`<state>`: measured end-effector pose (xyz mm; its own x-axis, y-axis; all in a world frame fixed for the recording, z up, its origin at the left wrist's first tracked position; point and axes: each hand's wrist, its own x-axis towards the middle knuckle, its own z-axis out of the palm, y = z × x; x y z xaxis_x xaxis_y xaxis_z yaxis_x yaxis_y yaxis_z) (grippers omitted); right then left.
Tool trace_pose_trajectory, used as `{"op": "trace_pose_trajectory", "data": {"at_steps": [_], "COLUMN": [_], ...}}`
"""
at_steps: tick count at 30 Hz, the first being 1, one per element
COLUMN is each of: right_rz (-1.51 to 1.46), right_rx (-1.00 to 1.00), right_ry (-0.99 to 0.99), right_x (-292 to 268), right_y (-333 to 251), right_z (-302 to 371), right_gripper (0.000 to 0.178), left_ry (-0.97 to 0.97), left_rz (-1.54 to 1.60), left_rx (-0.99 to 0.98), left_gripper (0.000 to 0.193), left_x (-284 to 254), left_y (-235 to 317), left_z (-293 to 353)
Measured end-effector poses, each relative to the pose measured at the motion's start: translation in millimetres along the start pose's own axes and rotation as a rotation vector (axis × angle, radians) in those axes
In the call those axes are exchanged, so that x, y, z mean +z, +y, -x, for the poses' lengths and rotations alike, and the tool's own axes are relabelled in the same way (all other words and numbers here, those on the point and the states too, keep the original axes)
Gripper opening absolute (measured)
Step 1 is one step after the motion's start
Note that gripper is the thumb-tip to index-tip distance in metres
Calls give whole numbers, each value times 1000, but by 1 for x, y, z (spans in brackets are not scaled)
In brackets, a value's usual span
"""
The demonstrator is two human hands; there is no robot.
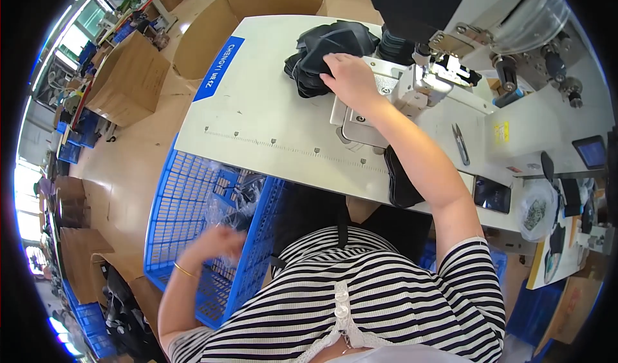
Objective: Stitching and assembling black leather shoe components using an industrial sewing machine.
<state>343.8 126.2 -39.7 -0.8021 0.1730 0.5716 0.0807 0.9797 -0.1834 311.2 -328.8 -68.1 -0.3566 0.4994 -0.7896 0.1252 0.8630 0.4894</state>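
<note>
My right hand (353,80) reaches across the sewing machine table (257,105), its fingers and thumb closed on the edge of a heap of black fabric pieces (331,46). Just right of that hand stands the metal sewing head (421,83) of the machine. My left hand (222,242) is low on the left, over a blue plastic basket (187,189). Motion blurs its fingers, so their pose and anything in them cannot be made out. Clear plastic bags (235,199) with dark contents lie in the basket beside it.
Thread snips (461,144) and a phone (492,194) lie on the table's right side. Black pieces (400,179) sit at its front edge, under my right forearm. A clear bag-lined container (535,210) hangs at the right. Large cardboard boxes (129,80) stand on the floor.
</note>
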Motion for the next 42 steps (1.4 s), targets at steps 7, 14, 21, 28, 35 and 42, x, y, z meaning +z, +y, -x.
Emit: {"op": "trace_pose_trajectory", "data": {"at_steps": [7, 14, 21, 28, 35, 42], "right_rz": [-7, -340, -471, -947, -345, -610], "right_rx": [-60, -112, 242, 709, 328, 413], "right_ry": [221, 46, 0, -345, -104, 76], "right_x": [-7, -84, -138, -187, -152, -40], "right_y": [4, -59, -60, 23, 34, -25], "right_z": [8, 65, 156, 181, 185, 87], "right_gripper": [13, 19, 16, 22, 30, 51], "left_ry": [765, 804, 649, 620, 339, 176], "left_rz": [121, -342, -387, 11, 470, 972], "left_rx": [842, 584, 603, 333, 325, 427], "left_gripper": [31, 71, 100, 113, 89, 62], "left_x": [-107, -138, -122, -116, -77, -107], "left_y": [220, 363, 349, 310, 319, 307], "left_z": [-85, -205, -219, -225, -201, -257]}}
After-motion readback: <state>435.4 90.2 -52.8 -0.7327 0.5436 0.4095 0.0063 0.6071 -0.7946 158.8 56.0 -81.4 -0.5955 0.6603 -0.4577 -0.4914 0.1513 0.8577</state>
